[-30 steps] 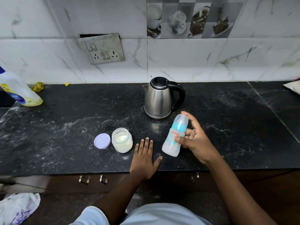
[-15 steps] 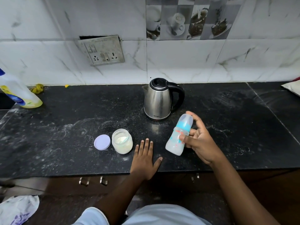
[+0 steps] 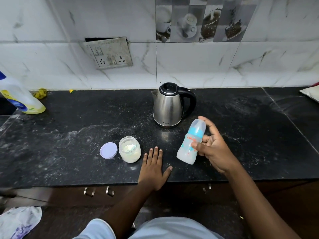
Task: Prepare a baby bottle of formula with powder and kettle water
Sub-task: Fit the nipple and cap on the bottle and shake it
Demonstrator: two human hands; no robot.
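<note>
My right hand (image 3: 213, 150) grips a capped baby bottle (image 3: 190, 142) with a blue collar and milky liquid inside, held tilted above the black counter (image 3: 69, 135). A steel kettle (image 3: 168, 107) with a black handle and closed lid stands just behind the bottle. An open glass jar of pale formula powder (image 3: 129, 149) sits left of centre, its lilac lid (image 3: 108, 150) lying flat beside it. My left hand (image 3: 154, 168) rests palm down on the counter near the front edge, fingers spread, just right of the jar.
A white and yellow plastic bottle (image 3: 19, 99) stands at the far left by the tiled wall. A socket plate (image 3: 108, 53) is on the wall. A pale packet (image 3: 310, 94) pokes in at the far right. Cabinet handles (image 3: 98, 191) sit below the counter edge.
The bottle in my right hand has shifted slightly up and to the right, staying tilted. My left hand, the jar, the lid and the kettle have stayed in place.
</note>
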